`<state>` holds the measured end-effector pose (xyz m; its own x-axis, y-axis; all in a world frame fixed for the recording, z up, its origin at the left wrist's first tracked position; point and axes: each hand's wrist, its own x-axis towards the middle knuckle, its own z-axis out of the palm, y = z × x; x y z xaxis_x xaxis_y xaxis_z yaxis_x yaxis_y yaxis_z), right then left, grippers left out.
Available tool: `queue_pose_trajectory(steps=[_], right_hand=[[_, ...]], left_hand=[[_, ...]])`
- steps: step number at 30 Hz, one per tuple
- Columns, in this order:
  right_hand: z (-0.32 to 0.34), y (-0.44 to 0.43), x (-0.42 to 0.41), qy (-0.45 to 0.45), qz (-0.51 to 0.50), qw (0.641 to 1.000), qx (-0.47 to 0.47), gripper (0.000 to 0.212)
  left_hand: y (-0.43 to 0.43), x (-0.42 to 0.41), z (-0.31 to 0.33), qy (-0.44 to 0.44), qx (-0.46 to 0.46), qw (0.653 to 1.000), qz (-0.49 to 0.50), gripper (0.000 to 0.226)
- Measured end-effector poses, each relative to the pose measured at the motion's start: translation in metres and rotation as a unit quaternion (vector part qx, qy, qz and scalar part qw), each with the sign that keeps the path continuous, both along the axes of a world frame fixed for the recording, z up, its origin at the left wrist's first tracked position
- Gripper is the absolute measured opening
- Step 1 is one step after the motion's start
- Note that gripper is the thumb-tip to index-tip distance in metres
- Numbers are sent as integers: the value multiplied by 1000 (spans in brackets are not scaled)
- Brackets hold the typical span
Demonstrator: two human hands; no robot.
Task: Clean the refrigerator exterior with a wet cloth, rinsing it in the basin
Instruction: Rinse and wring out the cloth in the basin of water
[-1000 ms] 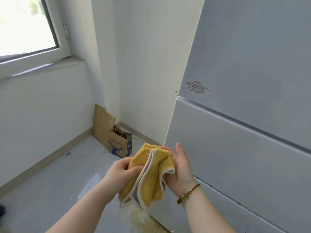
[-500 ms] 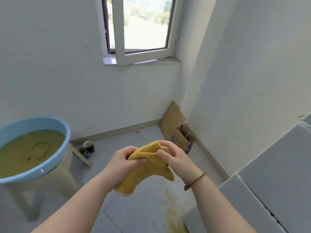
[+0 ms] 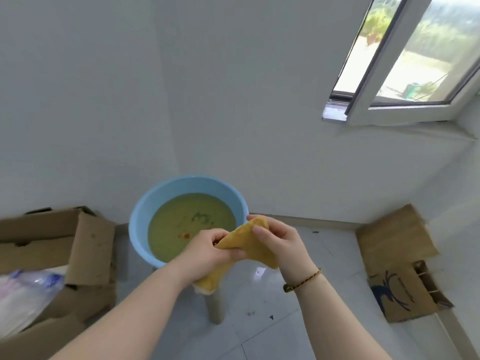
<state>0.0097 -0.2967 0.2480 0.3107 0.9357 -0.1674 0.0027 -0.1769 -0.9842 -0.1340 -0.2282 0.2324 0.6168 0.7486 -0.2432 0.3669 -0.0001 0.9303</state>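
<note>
Both hands pinch the yellow cloth just this side of the basin: left hand w/ fingers curled round its lower fold, right hand w/ thumb & fingertips clamped on its top corner, cloth bunched betw. them over the basin's near rim. Basin is blue, holds murky yellow-green water, sits on a stool. Left of basin a box; right of it, by the wall, a paper bag; up right beyond it an open window.
</note>
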Motion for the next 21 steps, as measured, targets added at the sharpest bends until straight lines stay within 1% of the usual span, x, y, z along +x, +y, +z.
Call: queue_pose_trajectory(steps=[2, 4, 6, 8, 10, 12, 16, 17, 18, 20, 21], right_hand=[[-12, 33, -8, 22, -31, 999, -15, 11], [-29, 63, -8, 22, -41, 998, -46, 15], [-46, 92, -6, 27, -37, 996, -80, 16], [-65, 124, -1, 37, -18, 991, -124, 17], [-82, 154, 4, 40, 11, 987, -154, 17], [-106, 188, 11, 33, 42, 982, -180, 20], [-142, 239, 19, 53, 68, 969, -232, 24], [-153, 252, 19, 64, 73, 963, -251, 24], [-167, 263, 18, 77, 75, 957, -268, 22], [-186, 274, 15, 112, 58, 947, -297, 18], [-196, 278, 13, 125, 42, 941, -311, 19]], left_hand=[[29, -15, -14, 32, -47, 998, -9, 15], [57, -28, -29, 32, -109, 994, -1, 18], [83, -36, -46, 25, -152, 987, 33, 24], [110, -39, -67, -2, -187, 977, 105, 22], [133, -35, -85, -39, -229, 955, 184, 22], [160, -28, -106, -73, -269, 922, 268, 21], [200, -21, -138, -107, -305, 860, 394, 22], [209, -20, -148, -102, -304, 853, 412, 23], [218, -19, -158, -69, -297, 854, 422, 28], [227, -14, -174, 54, -263, 863, 428, 37], [231, -13, -182, 105, -245, 862, 431, 36]])
